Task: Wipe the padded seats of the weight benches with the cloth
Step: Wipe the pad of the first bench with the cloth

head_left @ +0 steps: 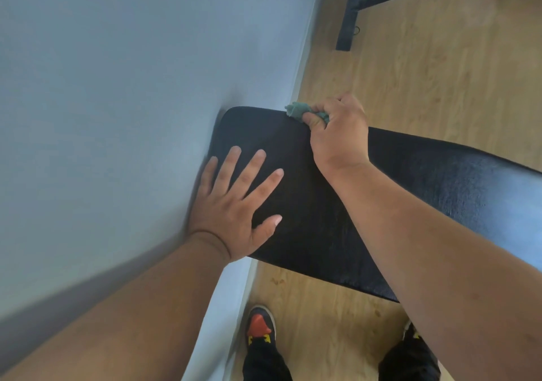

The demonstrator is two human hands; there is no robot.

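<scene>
Right up against the wall [117, 87], the black padded seat [308, 204] has the left hand [234, 204] flat and spread on it, while the right hand [337, 134] is fisted around the green cloth [299, 110] at the seat's far edge.

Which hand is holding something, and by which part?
The right hand grips the green cloth, bunched in its fingers, one end sticking out. The left hand holds nothing.

Premises appear to be a gym room: black padded weight bench [410, 193] set against a plain wall [132, 87], wood-effect floor [440, 72], second black equipment frame [350, 13] beyond.
</scene>
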